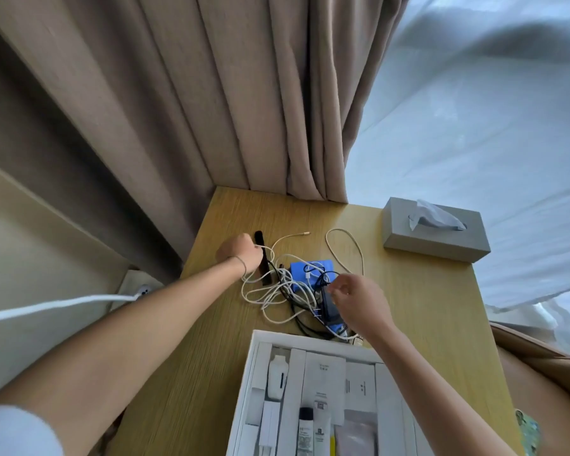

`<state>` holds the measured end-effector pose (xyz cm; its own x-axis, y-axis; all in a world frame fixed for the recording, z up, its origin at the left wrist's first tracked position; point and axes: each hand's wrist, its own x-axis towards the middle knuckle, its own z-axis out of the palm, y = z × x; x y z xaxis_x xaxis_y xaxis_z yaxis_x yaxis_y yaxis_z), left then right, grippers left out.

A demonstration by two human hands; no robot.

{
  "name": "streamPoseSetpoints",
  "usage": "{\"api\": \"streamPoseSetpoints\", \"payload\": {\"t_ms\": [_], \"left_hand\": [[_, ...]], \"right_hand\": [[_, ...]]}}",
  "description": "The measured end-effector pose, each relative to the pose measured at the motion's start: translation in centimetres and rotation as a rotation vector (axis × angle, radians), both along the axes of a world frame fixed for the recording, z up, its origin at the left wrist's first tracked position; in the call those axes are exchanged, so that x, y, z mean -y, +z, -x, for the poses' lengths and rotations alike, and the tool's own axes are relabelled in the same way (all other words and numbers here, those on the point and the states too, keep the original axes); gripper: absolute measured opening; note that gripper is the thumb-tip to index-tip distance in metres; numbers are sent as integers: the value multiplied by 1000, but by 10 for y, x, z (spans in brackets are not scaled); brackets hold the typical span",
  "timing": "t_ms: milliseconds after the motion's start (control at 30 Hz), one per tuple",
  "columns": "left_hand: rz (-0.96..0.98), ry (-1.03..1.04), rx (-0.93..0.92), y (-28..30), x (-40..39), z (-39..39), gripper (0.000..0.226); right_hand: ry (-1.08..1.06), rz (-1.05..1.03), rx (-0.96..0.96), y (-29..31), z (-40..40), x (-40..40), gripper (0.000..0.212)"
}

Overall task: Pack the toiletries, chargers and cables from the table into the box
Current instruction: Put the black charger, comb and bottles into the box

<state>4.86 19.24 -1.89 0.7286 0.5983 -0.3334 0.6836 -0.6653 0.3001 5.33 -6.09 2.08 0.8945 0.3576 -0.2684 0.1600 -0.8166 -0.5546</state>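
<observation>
A tangle of white and black cables [278,286] lies mid-table over a blue flat pack [298,269] and a dark charger [329,304]. My left hand [239,255] is closed on a white cable at the tangle's left, next to a long black object [264,258]. My right hand [356,299] pinches a thin dark cable just above the charger. Another white cable [346,245] loops off toward the back. The white box [260,343] sits open at the near edge, holding small tubes, bottles and white packets.
A grey tissue box [435,238] stands at the table's back right. Brown curtains [244,93] hang behind the wooden table [211,357]. A bed with white sheets [491,126] lies to the right. A wall socket [142,289] with a white lead is at left.
</observation>
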Motion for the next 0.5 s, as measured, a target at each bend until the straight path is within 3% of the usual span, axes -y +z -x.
{"api": "streamPoseSetpoints", "payload": {"t_ms": [133, 267, 500], "left_hand": [[-48, -26, -109, -6, -7, -18, 23], [39, -4, -168, -20, -12, -28, 32], [135, 42, -115, -37, -12, -42, 32]], "right_hand": [[-25, -13, 19, -8, -3, 2, 21], [-81, -15, 31, -14, -2, 4, 18], [-119, 51, 29, -19, -6, 8, 22]]}}
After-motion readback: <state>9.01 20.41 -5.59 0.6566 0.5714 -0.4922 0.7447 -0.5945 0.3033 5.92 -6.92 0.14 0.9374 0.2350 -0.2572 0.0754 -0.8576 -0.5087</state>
